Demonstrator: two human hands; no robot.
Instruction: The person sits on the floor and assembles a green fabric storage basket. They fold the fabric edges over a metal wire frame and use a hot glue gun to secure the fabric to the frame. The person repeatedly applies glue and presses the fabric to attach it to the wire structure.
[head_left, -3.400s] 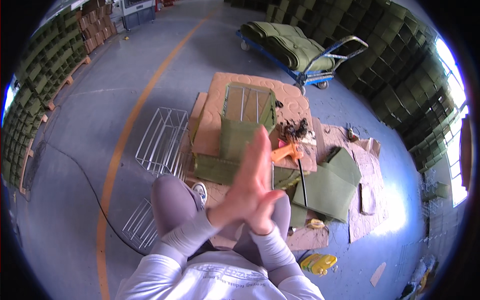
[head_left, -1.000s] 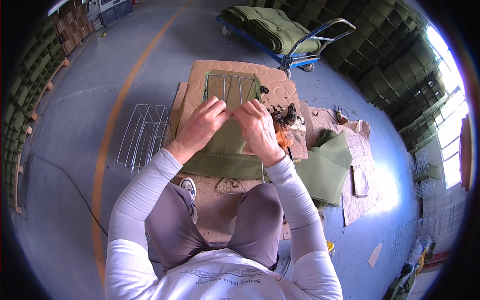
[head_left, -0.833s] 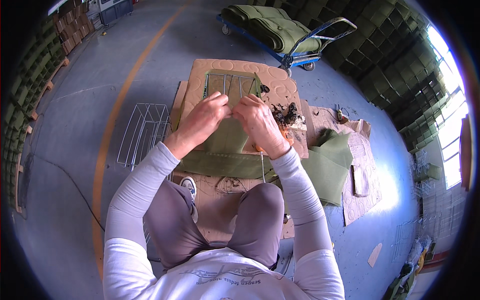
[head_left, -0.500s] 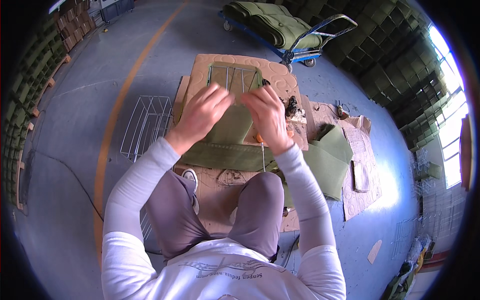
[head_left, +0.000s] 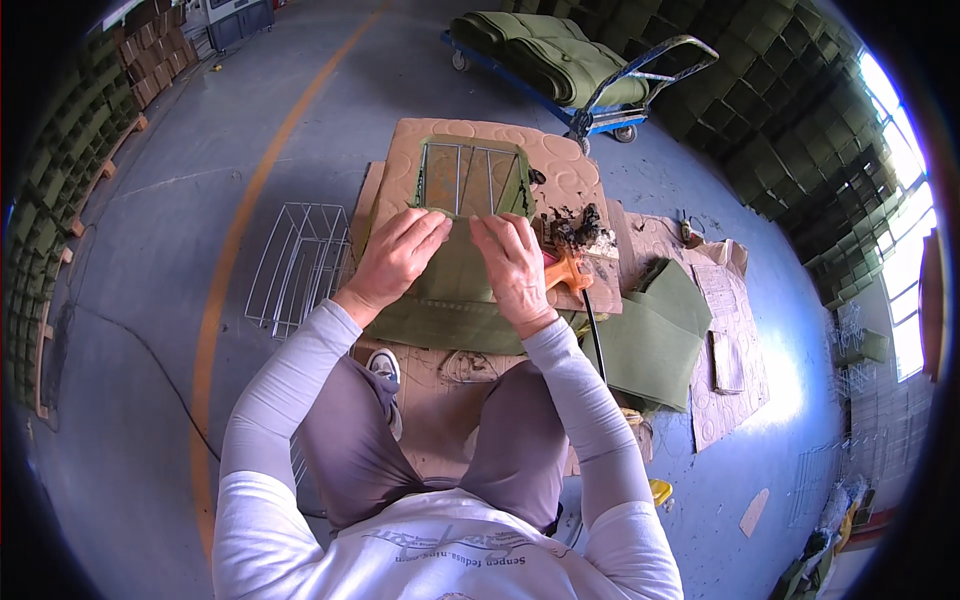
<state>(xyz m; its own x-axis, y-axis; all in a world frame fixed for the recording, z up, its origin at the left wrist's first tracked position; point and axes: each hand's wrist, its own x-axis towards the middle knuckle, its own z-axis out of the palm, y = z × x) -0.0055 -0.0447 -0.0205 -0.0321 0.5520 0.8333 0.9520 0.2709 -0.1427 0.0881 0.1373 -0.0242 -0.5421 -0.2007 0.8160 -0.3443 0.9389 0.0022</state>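
Note:
A metal wire basket frame [head_left: 458, 180] sits partly wrapped in green felt [head_left: 455, 262] on a cardboard-topped work surface in front of me. At the frame's near edge, my left hand [head_left: 398, 258] has thumb and fingers pinched on the felt rim. Close beside it, my right hand [head_left: 512, 268] pinches the same rim, its fingertips a little apart from the left ones. An orange glue gun [head_left: 568, 272] with a dark cord lies just right of my right hand. Fingertips hide part of the felt edge.
Dark residue clumps [head_left: 580, 228] lie on the cardboard [head_left: 400, 150]. A bare wire basket [head_left: 298, 265] stands on the floor at left, and loose green felt [head_left: 655, 335] at right. Beyond is a blue trolley [head_left: 600, 120] carrying folded felt. Stacked green boxes line both sides.
Both hands have come down from above the frame onto the felt's near rim and now pinch it. The view has shifted slightly, and the orange glue gun shows more fully.

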